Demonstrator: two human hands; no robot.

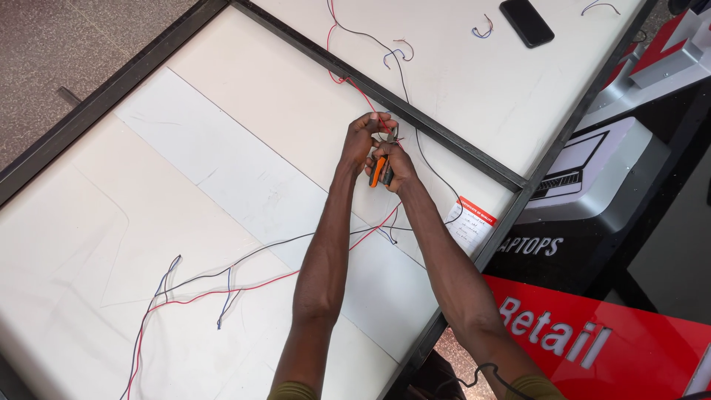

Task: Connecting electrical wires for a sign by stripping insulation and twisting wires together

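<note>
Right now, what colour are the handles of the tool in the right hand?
Orange and black handles, gripped in the right hand; the head view shows them best.

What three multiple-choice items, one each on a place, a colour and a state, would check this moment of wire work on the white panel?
1. Where does the black phone lie?
A. On the white panel beyond the black crossbar, near the top edge
B. On the red sign
C. In the left hand

2. What colour are the handles of the pliers in the right hand?
A. Blue
B. Orange
C. Green

3. What state are the hands in?
A. Both resting flat on the panel
B. The left hand and right hand close together, pliers at the red wire
C. One hand holding the phone

Answers: 1 A, the phone sits alone on the far panel section. 2 B, orange shows below the right fingers. 3 B, both hands meet just short of the crossbar, where the wires run.
</note>
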